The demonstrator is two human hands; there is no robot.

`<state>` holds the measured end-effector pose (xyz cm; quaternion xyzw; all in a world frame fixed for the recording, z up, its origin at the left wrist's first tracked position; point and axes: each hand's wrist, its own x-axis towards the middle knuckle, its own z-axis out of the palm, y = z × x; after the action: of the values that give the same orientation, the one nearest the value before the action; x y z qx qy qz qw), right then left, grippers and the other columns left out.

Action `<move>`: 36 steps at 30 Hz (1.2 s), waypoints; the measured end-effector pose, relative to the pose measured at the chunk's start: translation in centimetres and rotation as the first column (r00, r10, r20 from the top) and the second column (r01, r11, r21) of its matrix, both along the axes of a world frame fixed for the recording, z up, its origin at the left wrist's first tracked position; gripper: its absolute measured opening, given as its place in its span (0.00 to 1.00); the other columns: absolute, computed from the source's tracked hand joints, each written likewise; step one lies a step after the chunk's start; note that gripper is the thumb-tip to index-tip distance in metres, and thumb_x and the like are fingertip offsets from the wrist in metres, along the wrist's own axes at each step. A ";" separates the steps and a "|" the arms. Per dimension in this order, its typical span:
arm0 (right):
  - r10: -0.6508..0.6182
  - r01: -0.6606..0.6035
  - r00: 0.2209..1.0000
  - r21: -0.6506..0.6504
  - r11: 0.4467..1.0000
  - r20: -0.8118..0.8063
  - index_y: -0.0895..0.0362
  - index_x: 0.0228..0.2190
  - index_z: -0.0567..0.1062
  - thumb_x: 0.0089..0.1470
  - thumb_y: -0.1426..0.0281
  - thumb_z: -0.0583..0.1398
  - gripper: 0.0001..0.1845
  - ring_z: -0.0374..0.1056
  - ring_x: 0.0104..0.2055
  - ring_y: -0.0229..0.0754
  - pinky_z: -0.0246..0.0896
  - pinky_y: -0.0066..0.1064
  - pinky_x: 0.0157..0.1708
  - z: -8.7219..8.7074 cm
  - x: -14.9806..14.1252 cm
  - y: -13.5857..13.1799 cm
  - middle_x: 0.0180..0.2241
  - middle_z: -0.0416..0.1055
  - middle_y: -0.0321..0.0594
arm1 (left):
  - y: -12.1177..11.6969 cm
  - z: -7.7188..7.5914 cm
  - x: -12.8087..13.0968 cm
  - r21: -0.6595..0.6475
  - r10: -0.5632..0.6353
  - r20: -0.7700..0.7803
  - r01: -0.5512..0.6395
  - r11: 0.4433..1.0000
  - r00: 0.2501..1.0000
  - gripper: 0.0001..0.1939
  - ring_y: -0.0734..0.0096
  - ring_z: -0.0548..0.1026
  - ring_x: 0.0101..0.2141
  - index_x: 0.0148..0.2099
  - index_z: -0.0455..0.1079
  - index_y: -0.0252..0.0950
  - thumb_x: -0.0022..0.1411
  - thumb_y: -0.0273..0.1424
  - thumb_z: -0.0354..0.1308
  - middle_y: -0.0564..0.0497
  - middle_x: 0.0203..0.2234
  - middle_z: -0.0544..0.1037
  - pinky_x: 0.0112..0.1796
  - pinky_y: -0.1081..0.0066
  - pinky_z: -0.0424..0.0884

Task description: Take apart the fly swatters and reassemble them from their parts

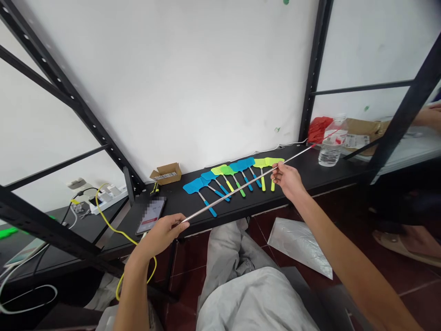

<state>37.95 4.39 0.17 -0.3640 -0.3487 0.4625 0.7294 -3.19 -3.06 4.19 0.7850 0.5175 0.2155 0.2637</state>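
A long fly swatter with a thin silver shaft (237,187) stretches slantwise between my hands, rising to the right. Its red head (325,138) appears edge-on as a narrow strip in front of the bottle. My left hand (167,232) is closed around the lower left end, hiding whatever handle is there. Farther up the shaft, the fingers of my right hand (288,180) pinch it. Behind the shaft, several short fly swatters lie in a fanned row on the black shelf, among them blue ones (194,185), a green one (228,170) and yellow ones (261,163).
On the left are a phone (151,215), a small open cardboard box (167,174), a power strip (108,198) and a yellow cable (113,227). A water bottle (330,154) stands right, beside red plastic (319,128). A silver bag (299,243) lies on the floor.
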 end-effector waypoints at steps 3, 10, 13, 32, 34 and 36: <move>0.029 -0.029 1.000 0.010 1.000 0.012 0.55 0.26 0.74 0.45 0.49 0.66 0.21 0.64 0.22 0.36 0.55 0.29 0.20 0.4 -0.4 -0.4 0.22 0.65 0.35 | 0.1 0.1 -0.6 0.049 0.053 0.003 -0.054 0.997 0.999 0.14 0.70 0.65 0.22 0.29 0.71 0.38 0.58 0.43 0.59 0.55 0.18 0.69 0.25 0.74 0.57; 0.051 -0.051 0.999 0.002 0.999 0.001 0.54 0.25 0.73 0.47 0.43 0.61 0.26 0.63 0.21 0.38 0.55 0.31 0.20 0.4 -2.0 -0.8 0.21 0.65 0.36 | 1.0 0.1 -0.8 0.486 0.302 -0.068 -0.233 0.843 0.951 0.08 0.59 0.74 0.34 0.37 0.73 0.41 0.55 0.38 0.61 0.50 0.31 0.78 0.35 0.69 0.65; 0.049 -0.050 0.998 -0.016 0.999 -0.042 0.55 0.26 0.74 0.46 0.44 0.63 0.25 0.63 0.22 0.38 0.54 0.30 0.20 -0.1 -3.2 -0.7 0.21 0.65 0.37 | 0.0 0.8 2.1 0.632 0.275 0.046 -0.241 0.737 0.960 0.09 0.56 0.73 0.42 0.41 0.73 0.41 0.57 0.36 0.60 0.47 0.40 0.78 0.45 0.64 0.66; 0.338 -0.334 0.940 0.086 0.939 -0.035 0.55 0.33 0.79 0.48 0.50 0.65 0.21 0.64 0.23 0.37 0.52 0.29 0.20 -0.7 -9.5 -3.0 0.27 0.72 0.39 | 1.3 -1.8 6.2 -0.147 0.208 0.904 -0.186 0.972 0.374 0.21 0.78 0.61 0.18 0.25 0.55 0.37 0.62 0.44 0.55 0.59 0.16 0.58 0.23 0.75 0.62; 0.313 -0.305 0.946 0.096 0.948 -0.083 0.55 0.33 0.79 0.49 0.51 0.65 0.20 0.62 0.23 0.36 0.53 0.28 0.20 -0.7 -8.8 -2.7 0.26 0.71 0.38 | 1.2 -1.2 5.5 -0.156 0.225 0.917 -0.221 0.963 0.330 0.20 0.79 0.59 0.18 0.25 0.54 0.37 0.62 0.43 0.55 0.59 0.16 0.57 0.22 0.75 0.61; 0.269 -0.254 0.952 0.115 0.960 -0.146 0.55 0.33 0.79 0.48 0.51 0.66 0.20 0.61 0.22 0.35 0.52 0.28 0.19 -0.6 -7.8 -2.3 0.24 0.69 0.36 | 1.3 -0.8 4.6 -0.167 0.238 0.932 -0.259 0.951 0.275 0.20 0.79 0.58 0.18 0.25 0.54 0.37 0.62 0.41 0.56 0.59 0.16 0.56 0.22 0.75 0.61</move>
<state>30.12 2.08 -0.45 -0.2411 -0.3557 0.5658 0.7037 1.42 -1.80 3.37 0.4233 0.3799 0.6743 0.4710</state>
